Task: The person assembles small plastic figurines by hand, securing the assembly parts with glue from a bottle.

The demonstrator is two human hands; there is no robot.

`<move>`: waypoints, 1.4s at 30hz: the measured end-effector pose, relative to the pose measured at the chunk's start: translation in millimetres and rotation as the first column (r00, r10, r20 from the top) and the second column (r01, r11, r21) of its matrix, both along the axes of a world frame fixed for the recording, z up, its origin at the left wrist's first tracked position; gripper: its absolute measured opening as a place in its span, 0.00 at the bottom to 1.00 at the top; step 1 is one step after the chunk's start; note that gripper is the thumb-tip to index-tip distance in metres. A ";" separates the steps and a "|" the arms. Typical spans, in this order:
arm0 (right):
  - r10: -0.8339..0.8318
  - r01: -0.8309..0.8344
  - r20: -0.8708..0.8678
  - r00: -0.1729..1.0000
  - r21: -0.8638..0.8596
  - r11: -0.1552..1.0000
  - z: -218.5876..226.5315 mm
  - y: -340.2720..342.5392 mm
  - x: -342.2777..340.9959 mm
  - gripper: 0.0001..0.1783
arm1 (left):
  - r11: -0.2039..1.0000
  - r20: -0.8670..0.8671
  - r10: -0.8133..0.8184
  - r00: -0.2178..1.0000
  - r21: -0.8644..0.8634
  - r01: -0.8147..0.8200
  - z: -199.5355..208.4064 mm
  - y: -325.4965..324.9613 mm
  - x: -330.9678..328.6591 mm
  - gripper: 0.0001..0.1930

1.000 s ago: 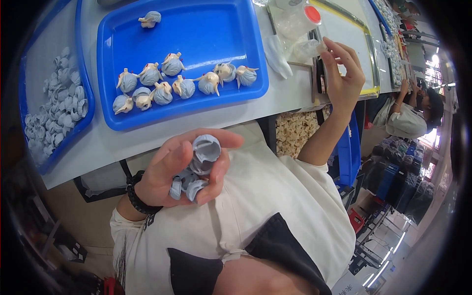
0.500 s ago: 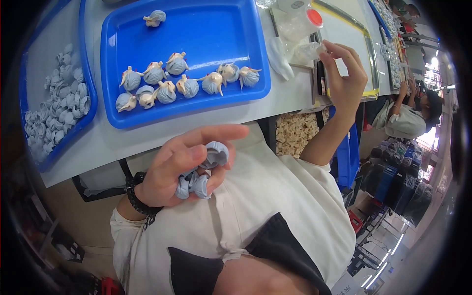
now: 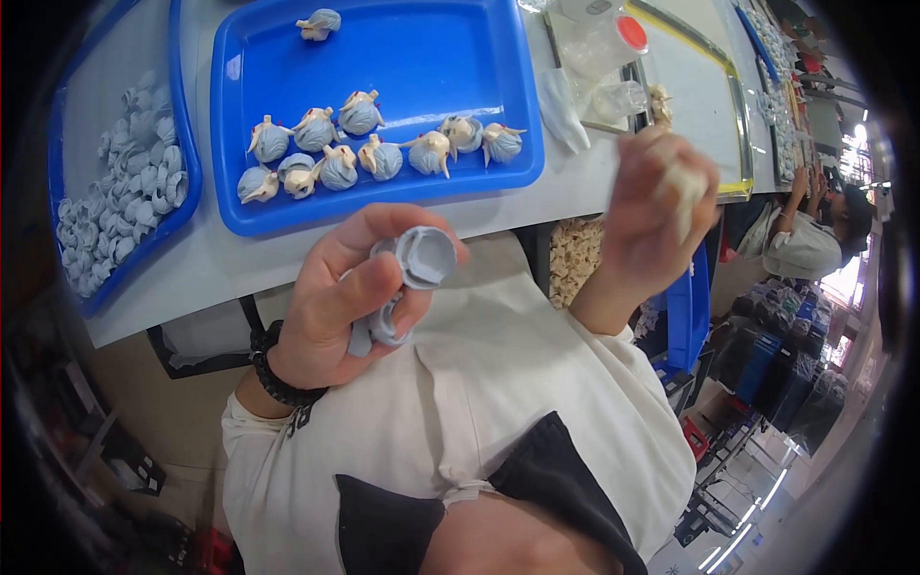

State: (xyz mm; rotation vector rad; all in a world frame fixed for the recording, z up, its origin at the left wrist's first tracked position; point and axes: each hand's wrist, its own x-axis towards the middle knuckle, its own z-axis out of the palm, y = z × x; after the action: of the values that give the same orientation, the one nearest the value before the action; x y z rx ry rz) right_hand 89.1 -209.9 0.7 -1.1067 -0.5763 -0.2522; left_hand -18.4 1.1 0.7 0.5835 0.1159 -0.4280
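Observation:
My left hand (image 3: 345,307) is raised in front of my chest and grips several small grey plastic caps (image 3: 417,264); one round cap sits between thumb and fingertips, others lie in the palm. My right hand (image 3: 656,206) is lifted to the right of it, fingers closed on a small pale cream piece (image 3: 682,182), blurred by motion. Beyond both hands, a blue tray (image 3: 479,187) on the grey table holds a row of grey-and-cream assembled pieces (image 3: 379,153).
A second blue tray (image 3: 187,177) at far left is piled with loose grey caps (image 3: 115,211). Clear plastic bags and a red-capped container (image 3: 613,43) lie by a yellow-edged board (image 3: 709,96). A bin of cream parts (image 3: 575,259) sits under the table. Another person (image 3: 815,240) works at far right.
My right hand has come back from the table toward me, holding a cream piece. My left hand has risen and turned one grey cap up between its fingertips.

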 end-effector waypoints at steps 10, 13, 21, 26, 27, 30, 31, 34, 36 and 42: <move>0.224 -0.084 0.307 0.925 -0.410 0.908 9.5 46.7 -19.2 0.21 | 0.949 0.063 0.119 0.991 0.287 -0.132 0.9 -2.2 -3.1 0.19; 0.285 -0.046 0.292 0.913 -0.620 0.784 17.4 45.2 -17.2 0.20 | 0.939 -0.029 0.148 0.989 0.318 -0.131 4.5 -2.9 -4.0 0.17; 0.314 0.092 0.447 0.837 -0.681 0.726 23.1 42.3 -18.1 0.19 | 0.939 0.082 0.103 0.991 0.322 -0.125 -4.6 -2.3 -5.0 0.17; 0.245 0.233 0.546 0.801 -0.661 0.713 17.1 52.8 -24.9 0.21 | 0.966 -0.008 0.100 0.995 0.239 -0.096 -3.3 -2.0 -7.1 0.16; 0.215 0.262 0.564 0.798 -0.645 0.718 15.1 54.5 -25.1 0.23 | 0.983 -0.050 0.066 0.997 0.177 -0.056 -3.3 -0.9 -5.1 0.16; 0.224 0.309 0.622 0.750 -0.630 0.712 5.8 54.5 -22.7 0.27 | 0.983 -0.065 0.033 0.997 0.184 -0.021 -2.6 -0.7 -4.4 0.16; 0.225 0.309 0.622 0.750 -0.630 0.712 7.9 54.7 -23.0 0.27 | 0.966 -0.043 0.033 0.999 0.256 -0.021 -1.8 -1.1 -4.8 0.17; 0.300 0.199 0.493 0.817 -0.729 0.655 15.2 57.4 -20.0 0.23 | 0.963 -0.070 -0.032 0.997 0.264 0.050 -3.4 4.3 -7.1 0.17; 0.275 0.232 0.489 0.828 -0.744 0.626 13.4 59.9 -0.2 0.18 | 0.993 -0.069 0.004 0.998 0.119 0.004 -3.6 2.7 -5.0 0.14; 0.082 0.507 0.580 0.811 -0.765 0.397 -12.2 80.8 26.1 0.18 | 0.886 -0.144 0.017 0.989 -0.456 -0.082 -13.4 8.0 -1.1 0.12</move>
State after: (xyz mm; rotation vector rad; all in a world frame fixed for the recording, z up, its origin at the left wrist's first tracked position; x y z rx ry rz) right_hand 115.2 -129.1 -11.5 -2.2628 -1.1531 -0.5420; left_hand -19.5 9.1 -12.7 0.0797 0.1538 -0.4269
